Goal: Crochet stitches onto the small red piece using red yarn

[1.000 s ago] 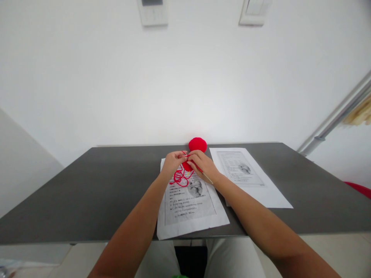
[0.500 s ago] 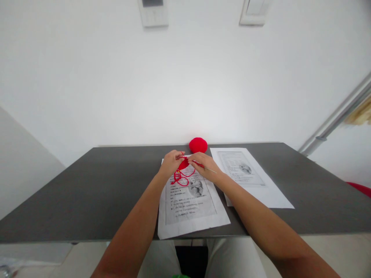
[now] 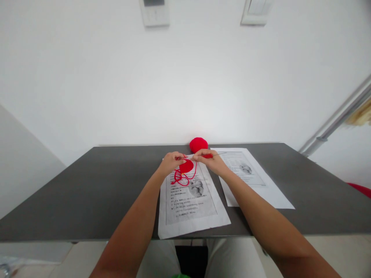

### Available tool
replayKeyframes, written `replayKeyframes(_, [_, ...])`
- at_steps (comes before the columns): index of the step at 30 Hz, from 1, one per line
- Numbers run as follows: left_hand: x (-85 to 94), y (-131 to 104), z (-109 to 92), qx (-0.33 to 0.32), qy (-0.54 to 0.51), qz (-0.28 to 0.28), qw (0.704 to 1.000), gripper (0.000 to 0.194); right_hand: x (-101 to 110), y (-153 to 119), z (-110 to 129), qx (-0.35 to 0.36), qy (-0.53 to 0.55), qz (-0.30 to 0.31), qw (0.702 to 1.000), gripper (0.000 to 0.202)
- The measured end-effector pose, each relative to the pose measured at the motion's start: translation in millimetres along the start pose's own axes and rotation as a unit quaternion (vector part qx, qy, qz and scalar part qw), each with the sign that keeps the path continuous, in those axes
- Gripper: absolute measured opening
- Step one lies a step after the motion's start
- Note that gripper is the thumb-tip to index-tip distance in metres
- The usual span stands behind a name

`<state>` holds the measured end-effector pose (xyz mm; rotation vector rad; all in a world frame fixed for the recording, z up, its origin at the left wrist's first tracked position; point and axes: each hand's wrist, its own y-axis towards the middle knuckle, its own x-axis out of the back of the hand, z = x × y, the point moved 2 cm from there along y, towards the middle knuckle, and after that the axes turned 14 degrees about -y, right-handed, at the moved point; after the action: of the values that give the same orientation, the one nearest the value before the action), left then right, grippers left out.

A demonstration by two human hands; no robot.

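My left hand (image 3: 173, 162) pinches the top left edge of a small round red crocheted piece (image 3: 186, 166), with a strand of yarn near its fingers. To its right, my right hand (image 3: 211, 161) is closed on a thin crochet hook with a red handle (image 3: 208, 156), whose thin metal end points right. A small gap separates the right fingertips from the piece. Loops of red yarn (image 3: 181, 179) hang or lie below the piece, over a printed sheet (image 3: 191, 208). Behind the hands sits a ball of red yarn (image 3: 198, 144).
A second printed sheet (image 3: 261, 189) lies to the right on the dark table (image 3: 116, 193). A white wall (image 3: 185, 77) with switch plates rises behind the table. A grey pipe (image 3: 336, 123) runs along the right side.
My right hand has moved slightly up and right, away from the crocheted piece, and the hook has tilted upward. More of the red piece now shows. My left hand has barely moved.
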<state>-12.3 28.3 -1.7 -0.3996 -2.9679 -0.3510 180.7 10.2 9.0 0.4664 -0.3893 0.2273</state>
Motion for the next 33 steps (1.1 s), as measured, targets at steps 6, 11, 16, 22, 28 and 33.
replayKeyframes(6, [0.5,-4,3,0.122,-0.205,0.061,0.969,0.016,-1,-2,1,-0.020,0.085,-0.016,0.996,0.024])
replayKeyframes(11, [-0.7,-8,-2,0.181,-0.302,0.083,0.932,0.024,-3,-5,9,0.030,0.054,-0.034,0.997,0.021])
replayKeyframes(16, [-1.7,-10,-4,0.203,-0.320,0.120,0.917,0.025,-8,-6,8,0.098,0.011,-0.002,0.995,0.020])
replayKeyframes(22, [-3.0,-9,0,0.203,-0.278,0.148,0.927,0.028,-8,-7,5,0.129,-0.089,0.037,0.987,0.019])
replayKeyframes(28, [-2.0,-5,2,0.149,-0.154,0.088,0.973,0.025,-6,-6,4,0.110,-0.079,0.005,0.991,0.018])
replayKeyframes(33, [-3.3,-5,-4,0.103,-0.149,0.077,0.980,0.032,-7,-5,3,0.100,-0.056,-0.003,0.993,0.016])
